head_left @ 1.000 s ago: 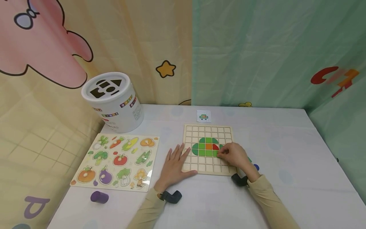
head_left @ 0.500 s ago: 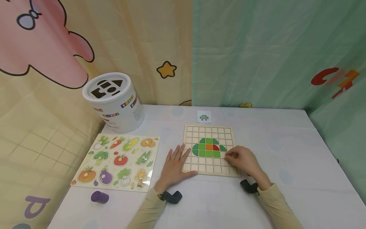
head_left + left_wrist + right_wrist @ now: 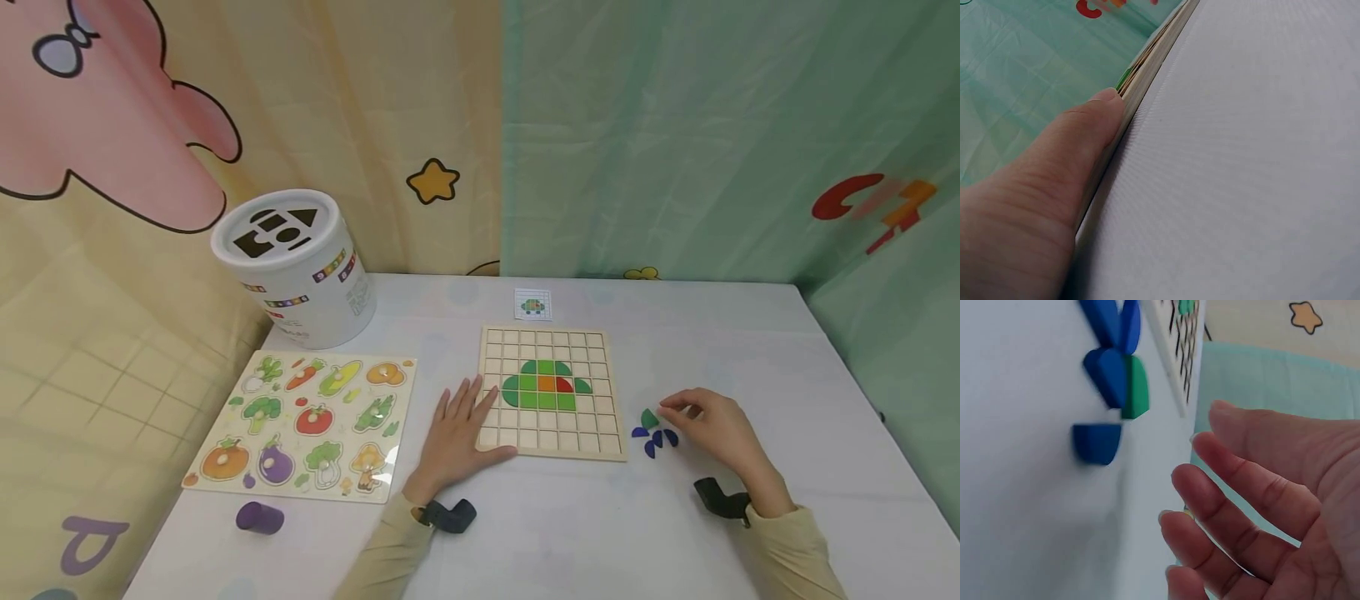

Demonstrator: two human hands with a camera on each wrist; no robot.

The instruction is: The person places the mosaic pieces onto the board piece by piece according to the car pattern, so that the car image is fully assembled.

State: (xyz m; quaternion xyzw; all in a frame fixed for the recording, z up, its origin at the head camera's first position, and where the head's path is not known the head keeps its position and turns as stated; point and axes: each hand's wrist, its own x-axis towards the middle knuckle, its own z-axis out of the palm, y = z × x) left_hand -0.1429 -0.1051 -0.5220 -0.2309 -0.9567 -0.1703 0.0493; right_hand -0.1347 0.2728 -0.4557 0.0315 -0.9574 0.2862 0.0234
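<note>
My left hand (image 3: 453,442) rests with spread fingers at the left edge of a wooden grid board (image 3: 547,439). In the left wrist view its thumb (image 3: 1079,140) lies against the board's edge. On the grid, green square tiles (image 3: 548,402), an orange tile (image 3: 548,384), a red rounded tile (image 3: 564,386) and dark green rounded tiles (image 3: 582,387) form a car shape. To the right of the board, my right hand (image 3: 716,429) hovers beside a loose green piece (image 3: 649,418) and several blue half-round pieces (image 3: 650,449). Its fingers are loosely bent, with nothing between them in the right wrist view.
A small printed card (image 3: 532,305) with a car picture lies behind the board. To the left are a vegetable puzzle board (image 3: 300,446), a purple cylinder (image 3: 260,517) and a white bucket (image 3: 315,292) with a shape-cut lid. Curtains (image 3: 645,142) hang behind the table.
My right hand has drawn back from the board's tiles and moved right to the loose pieces, uncovering the car's right end. The left hand has kept its place.
</note>
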